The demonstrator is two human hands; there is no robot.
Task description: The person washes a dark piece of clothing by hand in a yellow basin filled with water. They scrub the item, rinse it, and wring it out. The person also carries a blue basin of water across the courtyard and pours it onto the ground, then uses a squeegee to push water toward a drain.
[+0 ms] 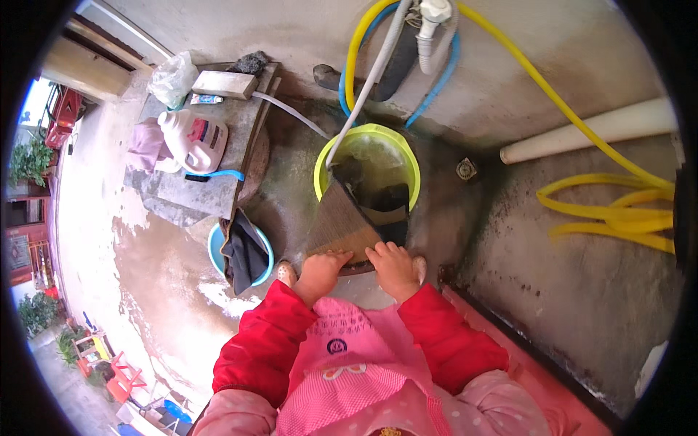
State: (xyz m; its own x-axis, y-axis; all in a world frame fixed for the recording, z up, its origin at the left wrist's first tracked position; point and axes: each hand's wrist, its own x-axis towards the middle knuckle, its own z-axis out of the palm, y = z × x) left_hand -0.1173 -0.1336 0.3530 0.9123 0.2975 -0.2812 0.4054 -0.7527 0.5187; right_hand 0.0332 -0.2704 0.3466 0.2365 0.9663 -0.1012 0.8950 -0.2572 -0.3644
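A person in red sleeves [263, 336] and a pink apron [342, 400] bends over a yellow-green basin [416, 166] on a wet floor, both hands at the near edge of a brown ridged panel [340, 227]. The panel, possibly a washboard, slants with its far end in the basin and its near end toward the body.

The left hand [322, 276] curls over the near edge at one side and the right hand [393, 270] at the other; both appear to grasp it, though how tightly cannot be told. Dark cloth [393, 207] lies in the basin, just beside the panel.

Handling it well likely calls for an even grip at both corners, the far end seated firmly inside the basin so the panel neither twists nor skids. Wet surfaces may prove slippery, so slow, level pressure seems wiser than a jerk. Keeping the cloth inside the rim, the cuffs dry and the grey hose [372, 71] clear of the panel should help too.
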